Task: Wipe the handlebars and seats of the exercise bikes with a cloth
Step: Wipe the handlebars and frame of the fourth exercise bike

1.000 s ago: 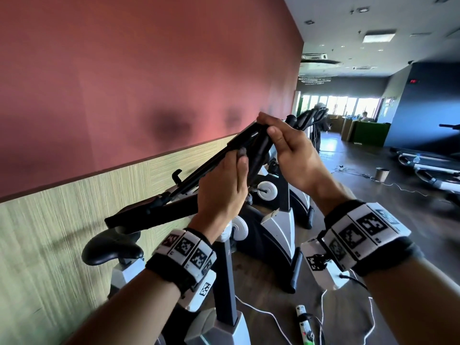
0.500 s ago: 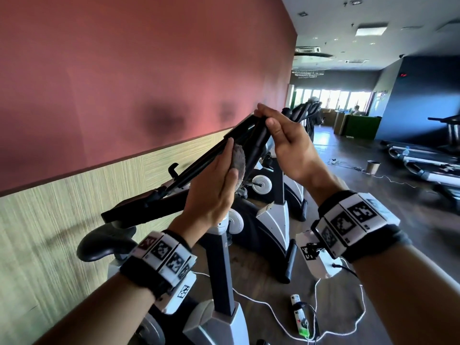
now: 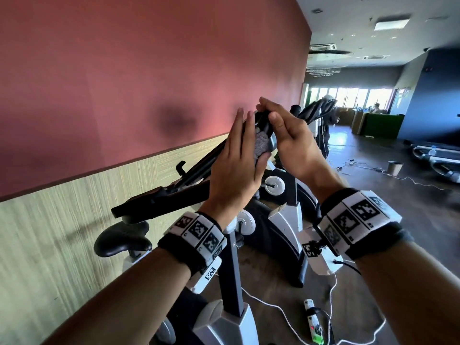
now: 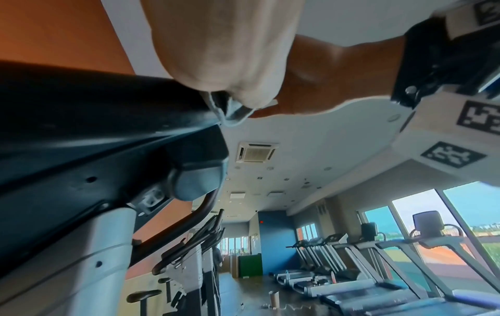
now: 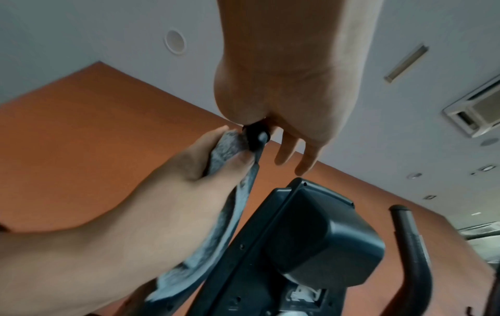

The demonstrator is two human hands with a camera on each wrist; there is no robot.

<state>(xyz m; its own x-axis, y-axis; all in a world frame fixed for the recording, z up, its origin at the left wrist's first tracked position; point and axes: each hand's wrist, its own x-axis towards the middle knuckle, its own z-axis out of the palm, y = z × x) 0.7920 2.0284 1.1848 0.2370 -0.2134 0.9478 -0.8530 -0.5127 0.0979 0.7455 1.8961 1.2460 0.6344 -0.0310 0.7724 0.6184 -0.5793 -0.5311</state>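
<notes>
The nearest exercise bike's black handlebar (image 3: 199, 168) slopes up to the right along the red wall. My left hand (image 3: 245, 145) lies along its upper end with the fingers straight up. Its thumb pinches a grey cloth (image 3: 262, 144) against the bar. In the right wrist view the cloth (image 5: 224, 147) sits between the thumb and fingers of my left hand (image 5: 189, 171) and trails down the bar. My right hand (image 3: 267, 110) grips the bar's tip (image 5: 255, 134) from above, two fingers sticking out. The black seat (image 3: 122, 239) is low on the left.
The red wall with a wood panel (image 3: 62, 232) runs close on the left. More bikes (image 3: 286, 207) stand behind the near one. A white cable and power strip (image 3: 315, 322) lie on the floor. Treadmills (image 3: 435, 158) line the right side. A person (image 3: 326, 120) stands far back.
My left hand has slid up the handlebar with the cloth, reaching my right hand at the tip, and its fingers have straightened. My right hand stays on the bar's end.
</notes>
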